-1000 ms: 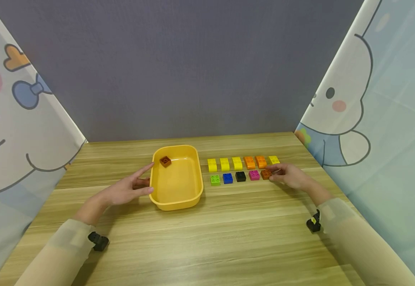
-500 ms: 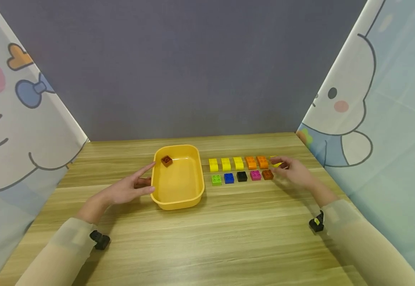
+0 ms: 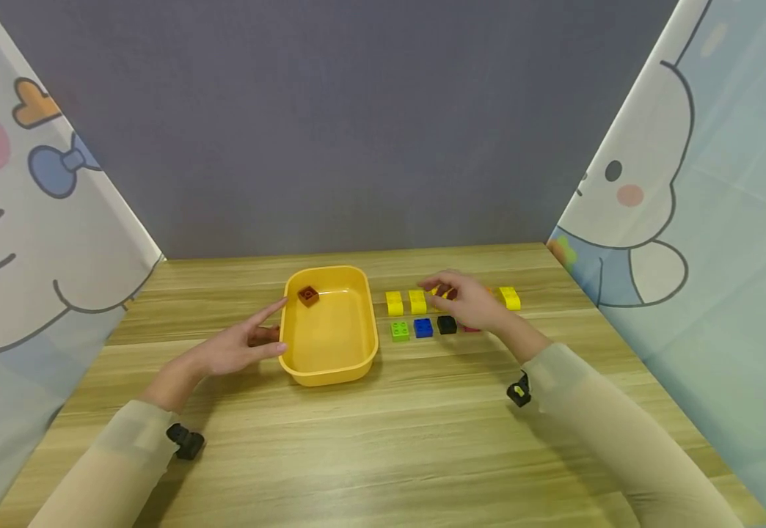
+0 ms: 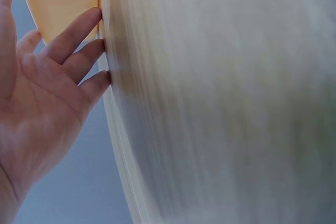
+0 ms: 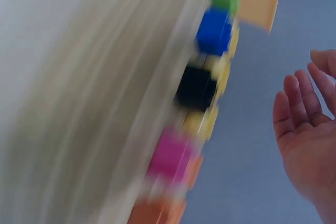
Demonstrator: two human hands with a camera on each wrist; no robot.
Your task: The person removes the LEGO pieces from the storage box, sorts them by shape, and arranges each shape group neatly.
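Observation:
My left hand (image 3: 231,352) rests at the left side of a yellow tray (image 3: 330,378), thumb and forefinger spread along its rim. One brown toy brick (image 3: 308,296) lies in the tray's far left corner. Above the bricks right of the tray hovers my right hand (image 3: 465,301), fingers loosely bent, with nothing in it in the right wrist view. Below it are a black brick (image 3: 447,325) and a magenta brick (image 5: 172,156), the latter mostly covered in the head view. Also in the front row are a lime green brick (image 3: 399,331) and a blue brick (image 3: 423,328).
Behind the front row, a yellow brick (image 3: 394,303) and another yellow brick (image 3: 417,301) stand nearest the tray. A further yellow brick (image 3: 509,298) ends that row at the right. A brown-orange brick (image 5: 157,212) shows in the right wrist view. A grey panel (image 3: 356,147) rises behind the table.
My right hand has left the brown brick at the front row's right end, drawn back, then swept left over the bricks. The left hand keeps its place at the tray.

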